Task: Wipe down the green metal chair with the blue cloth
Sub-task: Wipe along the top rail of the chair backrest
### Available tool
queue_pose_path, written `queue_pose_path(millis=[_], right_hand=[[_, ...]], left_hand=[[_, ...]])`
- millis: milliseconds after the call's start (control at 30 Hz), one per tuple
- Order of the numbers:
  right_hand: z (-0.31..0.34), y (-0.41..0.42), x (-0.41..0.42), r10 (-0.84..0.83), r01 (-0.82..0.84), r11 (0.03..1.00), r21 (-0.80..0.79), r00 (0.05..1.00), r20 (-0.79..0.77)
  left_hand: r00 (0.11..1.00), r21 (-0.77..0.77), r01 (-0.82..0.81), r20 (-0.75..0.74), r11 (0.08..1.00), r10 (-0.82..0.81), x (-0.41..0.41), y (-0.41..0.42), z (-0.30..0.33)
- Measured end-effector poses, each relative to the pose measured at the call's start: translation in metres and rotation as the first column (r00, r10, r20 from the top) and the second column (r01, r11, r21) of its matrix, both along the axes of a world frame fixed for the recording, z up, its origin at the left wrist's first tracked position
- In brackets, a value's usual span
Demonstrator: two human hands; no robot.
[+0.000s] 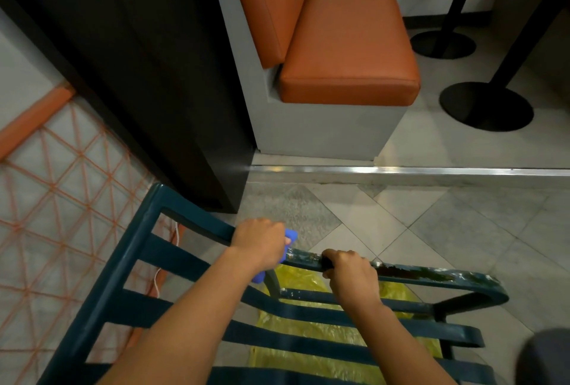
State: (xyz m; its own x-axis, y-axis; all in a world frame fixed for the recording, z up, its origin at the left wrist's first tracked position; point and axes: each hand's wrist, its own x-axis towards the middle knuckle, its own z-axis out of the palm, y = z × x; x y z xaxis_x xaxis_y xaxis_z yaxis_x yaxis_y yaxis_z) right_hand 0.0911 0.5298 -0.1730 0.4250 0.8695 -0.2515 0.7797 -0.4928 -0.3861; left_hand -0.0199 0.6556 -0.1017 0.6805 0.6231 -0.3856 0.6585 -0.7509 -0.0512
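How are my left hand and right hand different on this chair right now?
The left hand wraps the blue cloth around the green metal chair's top rail; the right hand grips the bare rail with no cloth. The left hand sits on smooth paint, the right hand on a chipped, rust-stained stretch. Both curl over the same rail, knuckles up.

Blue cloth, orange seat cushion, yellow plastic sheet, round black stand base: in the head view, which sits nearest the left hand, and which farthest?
From the left hand:
1. Blue cloth, gripped in it.
2. Yellow plastic sheet, just below, under the chair slats.
3. Orange seat cushion, ahead across the floor.
4. Round black stand base, far right.
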Motion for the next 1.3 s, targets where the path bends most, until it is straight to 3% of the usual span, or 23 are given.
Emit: queue_pose_path(millis=[167, 267, 333, 467, 600, 733, 867, 1000, 1133, 1300], right_hand=[[-0.003, 0.001, -0.001, -0.024, 0.024, 1.000, 0.019, 1.000, 0.008], [-0.002, 0.001, -0.001, -0.020, 0.019, 1.000, 0.017, 1.000, 0.004], [-0.002, 0.000, 0.000, -0.014, 0.014, 1.000, 0.021, 1.000, 0.001], [-0.003, 0.001, 0.000, -0.023, 0.023, 0.999, 0.026, 1.000, -0.004], [-0.003, 0.001, 0.001, -0.014, 0.014, 1.000, 0.014, 1.000, 0.003], [-0.005, 0.000, 0.001, -0.010, 0.010, 1.000, 0.020, 1.000, 0.000], [-0.004, 0.002, 0.000, -0.018, 0.018, 1.000, 0.019, 1.000, 0.013], [-0.002, 0.000, 0.001, -0.008, 0.008, 1.000, 0.010, 1.000, 0.004], [-0.003, 0.002, 0.000, -0.014, 0.014, 1.000, 0.009, 1.000, 0.006], [-0.004, 0.001, 0.000, -0.013, 0.013, 1.000, 0.002, 1.000, 0.019]], left_hand=[[0.999, 0.029, -0.037, 0.024, 0.999, 0.037, -0.019, 0.018, 0.002], [0.998, -0.072, -0.024, 0.053, 0.997, 0.028, -0.012, 0.005, -0.002], [0.988, -0.101, -0.026, 0.146, 0.995, 0.041, -0.020, 0.004, -0.003], [0.900, 0.045, 0.056, 0.430, 0.997, -0.070, -0.034, -0.004, -0.015], [0.901, -0.010, 0.100, 0.425, 0.995, -0.087, -0.025, -0.016, -0.027], [0.893, 0.105, 0.159, 0.409, 0.982, -0.189, -0.039, -0.014, -0.044], [0.902, 0.049, 0.113, 0.414, 0.992, -0.123, -0.024, -0.026, -0.042], [0.879, 0.112, 0.179, 0.429, 0.977, -0.210, -0.042, -0.014, -0.041], [0.892, 0.118, 0.149, 0.412, 0.982, -0.185, -0.039, -0.020, -0.048], [0.845, 0.176, 0.185, 0.475, 0.967, -0.248, -0.033, -0.023, -0.059]])
